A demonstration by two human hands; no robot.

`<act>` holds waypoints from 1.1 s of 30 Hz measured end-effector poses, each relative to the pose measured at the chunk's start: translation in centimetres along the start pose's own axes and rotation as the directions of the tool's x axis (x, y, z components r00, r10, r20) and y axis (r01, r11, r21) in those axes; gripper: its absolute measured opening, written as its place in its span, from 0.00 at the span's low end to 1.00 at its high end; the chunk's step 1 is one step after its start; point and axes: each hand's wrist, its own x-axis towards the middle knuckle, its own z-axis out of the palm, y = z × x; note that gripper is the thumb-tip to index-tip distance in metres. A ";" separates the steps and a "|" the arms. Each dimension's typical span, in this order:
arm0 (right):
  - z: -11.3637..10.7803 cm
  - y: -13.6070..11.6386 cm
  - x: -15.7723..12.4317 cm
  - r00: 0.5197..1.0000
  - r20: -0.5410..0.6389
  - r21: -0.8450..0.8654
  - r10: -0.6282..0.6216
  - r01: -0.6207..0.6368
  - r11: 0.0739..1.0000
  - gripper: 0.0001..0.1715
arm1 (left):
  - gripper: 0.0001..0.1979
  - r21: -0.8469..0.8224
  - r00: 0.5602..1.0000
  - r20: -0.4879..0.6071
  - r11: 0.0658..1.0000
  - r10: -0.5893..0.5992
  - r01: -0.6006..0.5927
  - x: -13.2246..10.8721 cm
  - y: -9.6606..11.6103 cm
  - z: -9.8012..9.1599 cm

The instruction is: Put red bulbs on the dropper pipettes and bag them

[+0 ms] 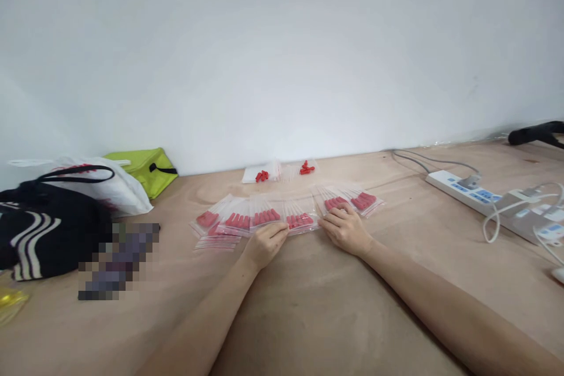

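In the head view, several small clear zip bags with red-ended slim pieces inside lie fanned in a row on the wooden table. My left hand [265, 244] is closed, its fingertips pinching the lower left corner of the middle zip bag [301, 214]. At the same bag's lower right corner, the fingers of my right hand [346, 229] are closed too, and that hand partly covers the bags to its right [359, 202]. Left of my left hand are more filled bags [238, 220], overlapping. Farther back, loose red pieces [307, 168] and another group of red pieces [262, 176] rest on clear bags.
A white power strip [462, 192] with plugs and cables lies at right. A black bag [57, 229], a white plastic bag [127, 188] and a lime-green bag [161, 169] stand at left, near a pixelated dark object [118, 264]. The wall [282, 59] rises behind the table [308, 311].
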 end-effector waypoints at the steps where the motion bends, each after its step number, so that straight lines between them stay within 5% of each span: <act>1: -0.1 0.0 0.1 1.000 0.001 -0.007 0.001 -0.001 1.000 0.12 | 0.11 -0.007 1.000 0.001 1.000 0.003 -0.003 0.1 0.1 -0.1; 10: -0.4 -0.6 0.9 0.996 -0.021 0.033 0.085 -0.084 0.996 0.07 | 0.09 -0.061 0.998 -0.023 0.996 -0.060 0.058 0.3 0.2 0.0; 19: 1.1 -3.7 3.1 0.998 -0.035 0.112 -0.054 0.057 0.992 0.10 | 0.11 -0.094 0.996 -0.004 0.992 -0.088 0.087 0.3 0.8 0.6; 33: 0.2 -2.6 2.3 0.998 -0.043 -0.014 -0.048 0.048 0.999 0.15 | 0.09 -0.136 0.993 -0.028 0.985 -0.112 0.107 0.5 1.1 0.6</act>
